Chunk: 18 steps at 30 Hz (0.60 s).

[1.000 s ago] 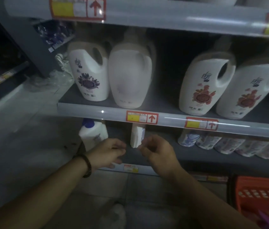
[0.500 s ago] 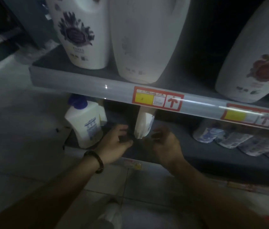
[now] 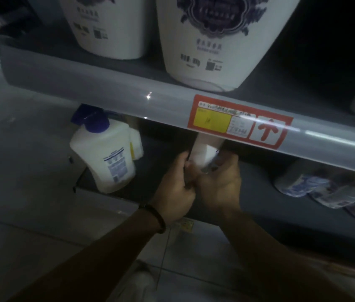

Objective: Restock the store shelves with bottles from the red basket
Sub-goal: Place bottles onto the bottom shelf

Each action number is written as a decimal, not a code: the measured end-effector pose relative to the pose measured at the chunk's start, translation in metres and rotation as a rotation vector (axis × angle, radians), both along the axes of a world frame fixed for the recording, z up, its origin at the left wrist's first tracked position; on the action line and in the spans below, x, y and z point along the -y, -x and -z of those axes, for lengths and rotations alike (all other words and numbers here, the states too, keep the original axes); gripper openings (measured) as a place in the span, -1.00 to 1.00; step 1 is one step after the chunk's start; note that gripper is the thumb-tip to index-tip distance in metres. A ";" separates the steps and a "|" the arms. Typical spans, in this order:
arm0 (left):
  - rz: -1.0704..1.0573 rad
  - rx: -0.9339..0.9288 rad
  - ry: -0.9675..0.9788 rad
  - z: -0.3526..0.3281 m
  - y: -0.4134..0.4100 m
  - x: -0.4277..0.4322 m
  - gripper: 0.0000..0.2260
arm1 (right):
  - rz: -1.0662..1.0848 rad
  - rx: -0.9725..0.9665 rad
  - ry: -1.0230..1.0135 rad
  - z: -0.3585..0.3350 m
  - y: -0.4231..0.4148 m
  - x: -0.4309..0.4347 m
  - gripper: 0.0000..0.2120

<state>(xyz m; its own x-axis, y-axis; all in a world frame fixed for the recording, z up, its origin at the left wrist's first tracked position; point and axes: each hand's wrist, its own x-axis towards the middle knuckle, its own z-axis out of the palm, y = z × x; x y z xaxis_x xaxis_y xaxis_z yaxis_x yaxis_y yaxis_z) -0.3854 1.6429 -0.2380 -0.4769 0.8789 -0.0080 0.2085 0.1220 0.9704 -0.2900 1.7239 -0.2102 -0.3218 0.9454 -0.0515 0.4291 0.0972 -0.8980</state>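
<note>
Both hands clasp a small white plastic bottle (image 3: 205, 149) just below the red-and-yellow paper price tag (image 3: 241, 122).
The left hand (image 3: 175, 188) curls round the bottle's left side, and the right hand (image 3: 219, 182) curls round its right side, the two hands touching; the bottle's top is hidden behind the tag. Left of and below the tag stands a white plastic bottle with a dark blue cap (image 3: 104, 155). Just above the tag sits a large white plastic jug with a dark floral print (image 3: 211, 40).

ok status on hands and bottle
Left hand and right hand both gripping small white bottle at dark lower shelf. Grey shelf rail hides its top.
</note>
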 end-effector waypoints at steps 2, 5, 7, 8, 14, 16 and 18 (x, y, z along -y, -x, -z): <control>-0.010 -0.005 -0.017 0.001 -0.002 0.000 -0.46 | 0.028 -0.010 -0.009 0.002 0.003 0.001 -0.23; -0.017 -0.010 -0.042 -0.001 -0.004 -0.001 -0.46 | 0.051 -0.012 -0.016 0.001 0.005 0.000 -0.25; -0.015 -0.013 -0.047 0.000 -0.004 -0.001 -0.44 | 0.043 0.006 -0.018 0.000 0.005 -0.001 -0.25; -0.013 -0.017 -0.046 0.001 -0.004 0.000 -0.41 | 0.032 0.013 -0.017 -0.001 0.006 -0.002 -0.27; -0.046 -0.040 -0.090 0.010 0.000 0.007 -0.44 | -0.047 -0.008 0.049 -0.005 0.009 -0.005 -0.39; -0.039 -0.028 -0.117 0.011 0.001 0.010 -0.48 | -0.073 -0.003 0.065 -0.004 0.011 -0.005 -0.38; -0.034 -0.007 -0.129 0.011 0.002 0.013 -0.47 | -0.085 0.014 0.064 -0.003 0.015 -0.007 -0.39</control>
<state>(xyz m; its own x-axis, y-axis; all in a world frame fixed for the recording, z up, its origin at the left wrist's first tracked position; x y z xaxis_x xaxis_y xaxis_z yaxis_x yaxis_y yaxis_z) -0.3875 1.6298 -0.2494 -0.5058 0.8560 0.1072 0.2133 0.0037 0.9770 -0.3051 1.7312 -0.2067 -0.3997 0.9093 -0.1157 0.4344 0.0767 -0.8975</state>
